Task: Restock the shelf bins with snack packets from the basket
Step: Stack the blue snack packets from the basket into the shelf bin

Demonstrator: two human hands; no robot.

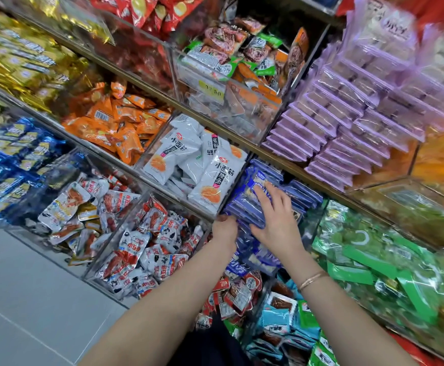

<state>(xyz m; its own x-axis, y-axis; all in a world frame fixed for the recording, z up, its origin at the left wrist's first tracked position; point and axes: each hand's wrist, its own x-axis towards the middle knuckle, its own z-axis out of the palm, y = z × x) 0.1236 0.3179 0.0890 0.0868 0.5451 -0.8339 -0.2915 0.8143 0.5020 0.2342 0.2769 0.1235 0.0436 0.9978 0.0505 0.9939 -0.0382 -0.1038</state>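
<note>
Both my hands work at a clear shelf bin (pixel 305 223) filled with blue-purple snack packets (pixel 244 207) in the middle of the shelving. My right hand (pixel 275 215) lies flat on top of the packet stack, fingers straight and pressing down. My left hand (pixel 225 228) is at the stack's near left corner with its fingers curled round the packets' edge; the fingertips are hidden. More blue-purple packets (pixel 260 257) lie between my forearms. No basket is in view.
Around this bin stand clear bins of white packets (pixel 197 165), orange packets (pixel 115 122), red-and-white packets (pixel 147 244), green packets (pixel 379 260) and stacked lilac packs (pixel 347 133). Blue bags (pixel 12 165) fill the left. Grey floor tiles (pixel 30 299) lie lower left.
</note>
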